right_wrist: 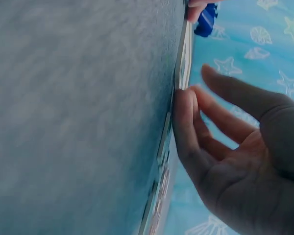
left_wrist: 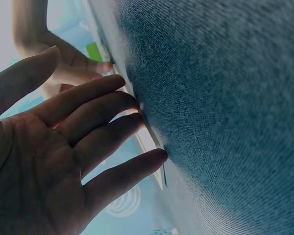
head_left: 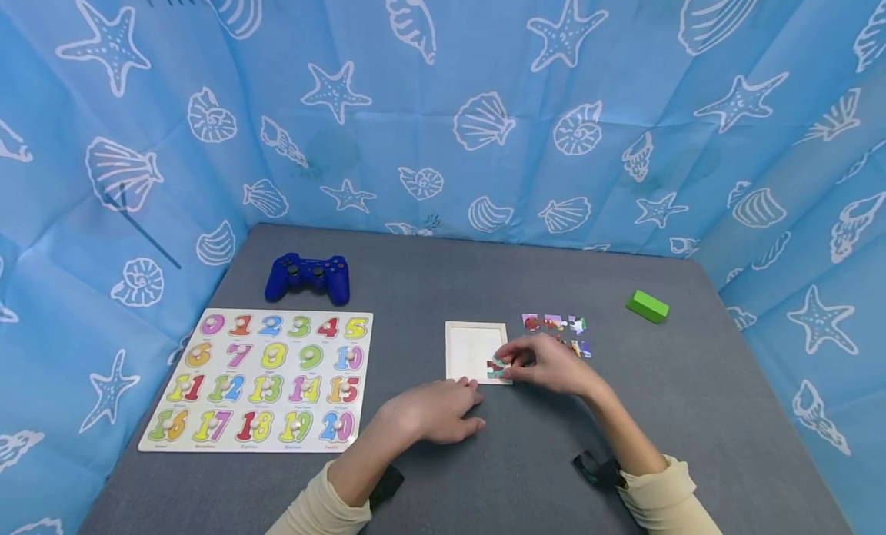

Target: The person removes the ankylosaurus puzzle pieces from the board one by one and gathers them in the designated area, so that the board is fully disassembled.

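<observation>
My right hand is at the near right corner of a small square wooden puzzle tray. Its bent fingers and thumb hold a teal and brown jigsaw piece at that corner, inside the frame. The right wrist view shows the fingertips low at the tray's edge, with the piece hidden there. My left hand has its fingers stretched out, and their tips touch the tray's near edge. Several loose jigsaw pieces lie right of the tray, partly covered by my right hand.
On the left lies a number peg board, with a blue game controller behind it. A green block sits at the far right of the grey table. Blue shell-patterned curtains enclose the back and sides.
</observation>
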`<state>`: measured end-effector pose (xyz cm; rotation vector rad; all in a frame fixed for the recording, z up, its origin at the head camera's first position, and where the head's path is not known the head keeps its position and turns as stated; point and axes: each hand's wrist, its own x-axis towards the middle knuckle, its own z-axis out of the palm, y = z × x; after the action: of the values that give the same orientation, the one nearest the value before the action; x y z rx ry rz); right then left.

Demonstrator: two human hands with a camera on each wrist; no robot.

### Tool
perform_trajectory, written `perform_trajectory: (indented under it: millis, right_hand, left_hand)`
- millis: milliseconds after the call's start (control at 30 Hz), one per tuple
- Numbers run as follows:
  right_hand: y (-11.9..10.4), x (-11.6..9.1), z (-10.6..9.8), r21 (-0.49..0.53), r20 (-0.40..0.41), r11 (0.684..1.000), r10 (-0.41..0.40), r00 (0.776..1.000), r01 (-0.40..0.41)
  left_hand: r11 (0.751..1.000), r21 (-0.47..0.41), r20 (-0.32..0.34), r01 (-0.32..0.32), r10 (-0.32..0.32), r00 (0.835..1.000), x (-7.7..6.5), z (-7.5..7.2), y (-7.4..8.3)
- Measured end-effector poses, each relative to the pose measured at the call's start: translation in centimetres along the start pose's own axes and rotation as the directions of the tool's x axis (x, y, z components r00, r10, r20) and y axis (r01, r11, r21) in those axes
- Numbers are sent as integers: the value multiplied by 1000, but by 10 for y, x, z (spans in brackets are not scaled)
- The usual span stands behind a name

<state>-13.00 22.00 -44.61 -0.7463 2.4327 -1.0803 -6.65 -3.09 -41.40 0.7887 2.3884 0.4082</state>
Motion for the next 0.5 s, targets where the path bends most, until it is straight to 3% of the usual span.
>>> perform_trajectory:
  millis: [267,500]
  right_hand:
    - [-6,11,5,-5,8,998,63,998,-63]
    - [-6,14,5,0,-12,999,52,999,-52]
  left_hand:
    - [1000,10,-13,0,0,1000,0,3,0]
    - [999,37,-33,2,0,999,0,4,2]
